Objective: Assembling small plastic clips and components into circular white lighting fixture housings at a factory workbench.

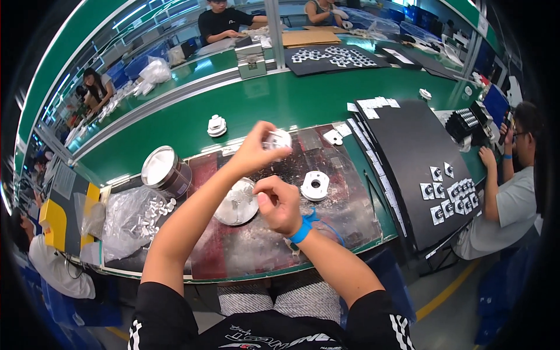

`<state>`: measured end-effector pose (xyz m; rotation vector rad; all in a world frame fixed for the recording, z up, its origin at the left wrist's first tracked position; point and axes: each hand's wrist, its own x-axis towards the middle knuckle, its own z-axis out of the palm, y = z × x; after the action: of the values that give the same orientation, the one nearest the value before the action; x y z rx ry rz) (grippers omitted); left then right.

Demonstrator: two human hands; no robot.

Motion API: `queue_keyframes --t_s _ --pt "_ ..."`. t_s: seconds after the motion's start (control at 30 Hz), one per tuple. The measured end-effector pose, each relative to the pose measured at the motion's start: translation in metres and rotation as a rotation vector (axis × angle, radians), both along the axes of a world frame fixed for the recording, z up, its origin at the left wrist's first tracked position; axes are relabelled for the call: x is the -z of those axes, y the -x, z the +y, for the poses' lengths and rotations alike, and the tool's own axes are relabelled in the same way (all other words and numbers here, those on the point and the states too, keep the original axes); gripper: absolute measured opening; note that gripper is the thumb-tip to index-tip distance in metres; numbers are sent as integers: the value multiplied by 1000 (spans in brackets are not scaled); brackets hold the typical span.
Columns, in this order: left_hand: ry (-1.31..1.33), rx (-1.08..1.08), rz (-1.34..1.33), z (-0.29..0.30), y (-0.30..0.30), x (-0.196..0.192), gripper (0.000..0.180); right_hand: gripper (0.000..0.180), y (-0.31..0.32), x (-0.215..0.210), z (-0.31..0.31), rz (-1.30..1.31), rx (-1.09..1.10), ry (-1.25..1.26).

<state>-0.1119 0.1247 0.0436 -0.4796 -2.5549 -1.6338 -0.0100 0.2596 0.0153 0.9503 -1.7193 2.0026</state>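
My left hand (254,150) is raised over the work mat and grips a small white round plastic part (278,140) between its fingertips. My right hand (279,203), with a blue wrist strap (303,230), hovers just below it, thumb and fingers pinched together; whether it holds something tiny I cannot tell. Under the hands a shallow round metal dish (236,204) lies on the clear-covered mat (256,245). A white ring-shaped part (315,185) lies to the right of the dish.
A round metal tin (165,169) and a clear bag of small white parts (140,219) sit at the left. Another white part (216,125) rests on the green conveyor (280,102). A black foam sheet (408,151) holds several parts at the right, beside a seated person (507,198). Other workers sit beyond.
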Motion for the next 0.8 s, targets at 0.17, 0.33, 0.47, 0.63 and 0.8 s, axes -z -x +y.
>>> queue_keyframes --t_s 0.17,0.33,0.47,0.63,0.8 --pt "-863 -42 -253 -86 -67 -7 48 7 -2 0 0 -96 -9 16" --pt "-1072 -139 -260 -116 -101 27 69 6 -1 4 -1 -58 63 -85" --pt "-1181 -245 -346 -135 -109 29 54 7 5 7 -9 26 78 -158" --pt "-1097 -154 -356 -119 -103 23 55 5 11 -2 6 143 196 -250" --pt "-1293 -196 -368 -134 -104 50 36 5 -42 -26 45 248 476 -327"
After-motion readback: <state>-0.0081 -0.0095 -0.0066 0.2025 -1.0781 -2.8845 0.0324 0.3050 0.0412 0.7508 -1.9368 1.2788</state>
